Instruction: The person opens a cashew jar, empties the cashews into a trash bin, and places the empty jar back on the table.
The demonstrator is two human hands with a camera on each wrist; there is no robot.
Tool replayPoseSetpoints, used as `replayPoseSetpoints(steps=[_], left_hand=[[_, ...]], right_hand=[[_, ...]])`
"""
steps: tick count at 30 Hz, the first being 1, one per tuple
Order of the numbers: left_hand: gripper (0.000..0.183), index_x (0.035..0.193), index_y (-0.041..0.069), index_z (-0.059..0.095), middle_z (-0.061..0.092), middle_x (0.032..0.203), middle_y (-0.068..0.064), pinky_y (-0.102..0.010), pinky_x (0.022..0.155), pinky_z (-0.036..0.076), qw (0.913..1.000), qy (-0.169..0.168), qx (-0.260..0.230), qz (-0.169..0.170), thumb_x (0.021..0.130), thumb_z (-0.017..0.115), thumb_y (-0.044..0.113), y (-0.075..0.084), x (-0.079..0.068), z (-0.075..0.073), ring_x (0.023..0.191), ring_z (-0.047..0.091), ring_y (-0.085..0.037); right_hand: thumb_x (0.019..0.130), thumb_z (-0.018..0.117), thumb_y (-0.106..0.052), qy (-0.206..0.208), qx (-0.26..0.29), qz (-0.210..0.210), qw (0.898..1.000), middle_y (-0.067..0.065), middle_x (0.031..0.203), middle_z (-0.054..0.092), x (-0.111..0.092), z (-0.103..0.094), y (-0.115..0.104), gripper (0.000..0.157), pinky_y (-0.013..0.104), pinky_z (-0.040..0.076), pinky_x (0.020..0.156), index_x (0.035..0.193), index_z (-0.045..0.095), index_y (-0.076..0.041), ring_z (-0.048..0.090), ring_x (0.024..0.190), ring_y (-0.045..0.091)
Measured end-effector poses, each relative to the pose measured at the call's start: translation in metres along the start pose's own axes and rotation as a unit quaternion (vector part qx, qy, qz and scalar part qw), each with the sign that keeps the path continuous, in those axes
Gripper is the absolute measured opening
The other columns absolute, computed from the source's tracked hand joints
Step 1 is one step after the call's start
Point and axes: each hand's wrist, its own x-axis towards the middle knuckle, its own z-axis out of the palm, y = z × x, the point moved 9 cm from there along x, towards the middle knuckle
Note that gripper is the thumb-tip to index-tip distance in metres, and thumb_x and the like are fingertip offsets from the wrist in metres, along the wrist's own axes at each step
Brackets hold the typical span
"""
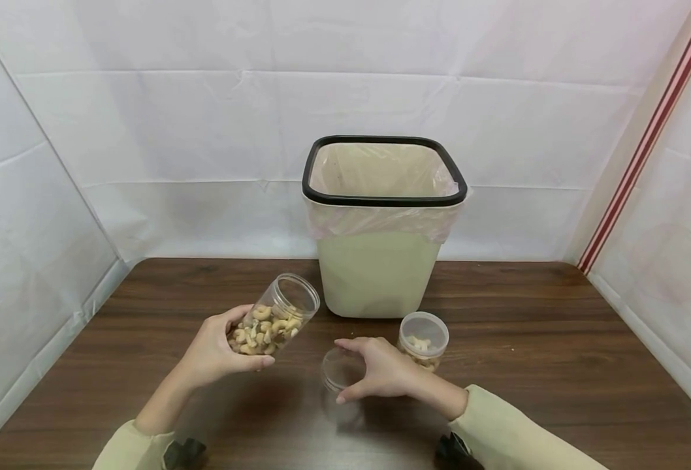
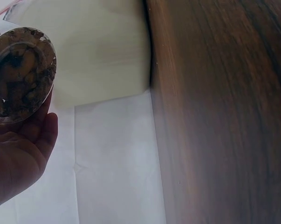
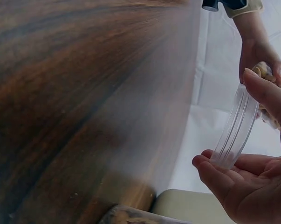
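Note:
My left hand [image 1: 219, 349] grips a clear jar [image 1: 291, 294] of cashews [image 1: 266, 328], tilted with its open mouth up and to the right, above the table. In the left wrist view the jar's round base [image 2: 23, 74] faces the camera. To its right, my right hand [image 1: 383, 369] holds a shallow, clear screw lid [image 3: 234, 126] by its edge between thumb and fingers. A second jar [image 1: 424, 352] with cashews stands beside the right hand, partly hidden by it, under a translucent top [image 1: 424, 329].
A pale green bin [image 1: 377, 271] with a black rim [image 1: 385, 201] and a plastic liner stands behind the hands. The dark wooden table [image 1: 533, 378] is bordered by white sheeting [image 1: 175, 130] at the back and sides.

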Motion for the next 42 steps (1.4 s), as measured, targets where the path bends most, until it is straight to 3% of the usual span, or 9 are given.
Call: replayPoseSetpoints(steps=[15,23,42], left_hand=[[0.068,0.117,0.000,0.055,0.064,0.089,-0.007,-0.026,0.063,0.048,1.0000,0.001,0.005,0.003,0.059,0.085,0.019,-0.002,0.001,0.002,0.073,0.058,-0.012],[0.067,0.116,-0.001,0.055,0.064,0.090,-0.008,-0.025,0.063,0.049,1.0000,0.002,0.002,0.003,0.059,0.085,0.019,-0.002,0.000,0.001,0.073,0.058,-0.011],[0.068,0.117,-0.001,0.054,0.064,0.091,-0.008,-0.026,0.063,0.048,0.9999,-0.002,0.012,0.003,0.060,0.084,0.020,-0.001,0.002,0.002,0.073,0.058,-0.013]], right_hand=[[0.059,0.084,-0.029,-0.009,-0.030,0.003,1.000,0.013,0.117,0.060,0.005,0.014,0.006,0.079,0.031,0.043,0.091,0.123,0.053,0.002,0.054,0.109,0.023],[0.057,0.085,-0.030,-0.029,-0.049,0.027,0.998,0.013,0.120,0.058,0.005,0.023,0.011,0.081,0.034,0.041,0.094,0.124,0.053,0.000,0.052,0.111,0.026],[0.054,0.086,-0.030,-0.034,-0.080,0.032,0.996,0.012,0.116,0.059,0.009,0.029,0.013,0.083,0.028,0.044,0.088,0.124,0.053,0.001,0.054,0.106,0.022]])
